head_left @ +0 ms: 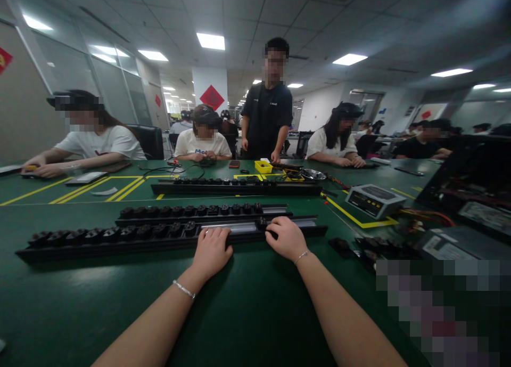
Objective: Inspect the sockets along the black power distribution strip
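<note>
A long black track rail (pixel 223 238) lies across the table in front of me, with a row of round black socket modules (pixel 128 232) along its left part. My left hand (pixel 212 251) is closed over the rail's near edge, its fingers on the pale inner strip (pixel 247 227). Farther right, my right hand (pixel 288 238) has its fingers closed around one lone black socket module (pixel 261 223) on the same rail. The fingertips of that hand are partly hidden. Right behind lies a second rail (pixel 120 221) with similar modules (pixel 189 211).
A third black rail (pixel 239 190) lies farther back. To the right are a grey power supply unit (pixel 375 199), cables and an open computer case (pixel 479 196). A yellow tray (pixel 262 167) stands near the far edge. Several people sit opposite; one person (pixel 267 111) stands there.
</note>
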`<act>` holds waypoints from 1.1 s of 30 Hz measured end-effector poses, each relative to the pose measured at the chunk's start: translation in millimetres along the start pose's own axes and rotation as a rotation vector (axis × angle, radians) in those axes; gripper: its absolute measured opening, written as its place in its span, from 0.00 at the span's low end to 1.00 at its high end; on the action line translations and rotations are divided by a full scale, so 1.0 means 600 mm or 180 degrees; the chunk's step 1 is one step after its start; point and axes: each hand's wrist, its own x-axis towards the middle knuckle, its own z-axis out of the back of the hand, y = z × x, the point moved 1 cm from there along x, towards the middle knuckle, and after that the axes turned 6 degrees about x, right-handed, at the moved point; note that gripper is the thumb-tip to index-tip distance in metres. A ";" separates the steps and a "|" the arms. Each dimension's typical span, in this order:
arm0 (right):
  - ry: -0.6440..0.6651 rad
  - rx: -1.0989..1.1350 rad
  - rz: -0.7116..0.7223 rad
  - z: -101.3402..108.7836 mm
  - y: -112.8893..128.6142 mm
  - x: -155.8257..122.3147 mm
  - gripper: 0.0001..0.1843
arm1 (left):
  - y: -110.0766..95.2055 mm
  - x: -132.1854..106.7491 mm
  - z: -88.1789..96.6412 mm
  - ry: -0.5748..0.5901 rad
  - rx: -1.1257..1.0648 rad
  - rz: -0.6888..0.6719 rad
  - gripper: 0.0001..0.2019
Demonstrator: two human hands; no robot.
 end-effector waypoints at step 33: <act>-0.0278 0.0287 -0.1370 -0.044 0.024 0.034 0.16 | -0.003 0.000 0.009 0.0184 0.0000 0.0115 0.17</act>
